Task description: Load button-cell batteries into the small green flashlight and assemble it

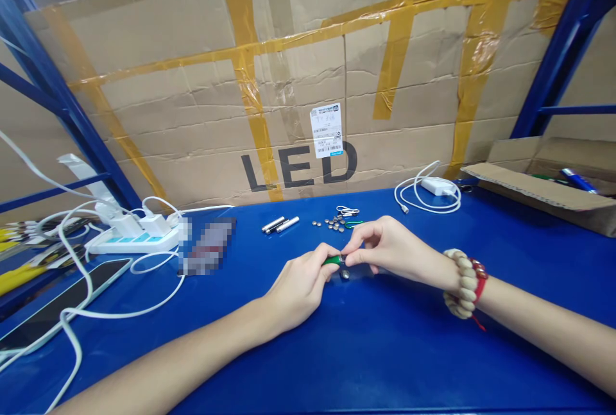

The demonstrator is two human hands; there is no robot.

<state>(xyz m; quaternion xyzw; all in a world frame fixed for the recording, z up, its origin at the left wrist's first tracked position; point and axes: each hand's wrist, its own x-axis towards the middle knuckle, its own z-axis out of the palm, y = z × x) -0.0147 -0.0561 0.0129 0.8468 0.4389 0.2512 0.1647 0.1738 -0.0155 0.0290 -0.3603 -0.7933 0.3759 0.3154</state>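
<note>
My left hand is closed around a small green tube, whose right end points toward my other hand. At that end, my right hand pinches with thumb and forefinger; what lies between those fingertips is too small to make out. Just below the fingertips, a round silver button cell is on the blue table. Several more button cells lie scattered behind my hands, beside a white cord loop and a green piece. Silver tubes lie to their left.
A power strip with white cables, a phone and a blurred flat item occupy the left. At the back right are a white adapter and an open carton. A large cardboard box stands behind.
</note>
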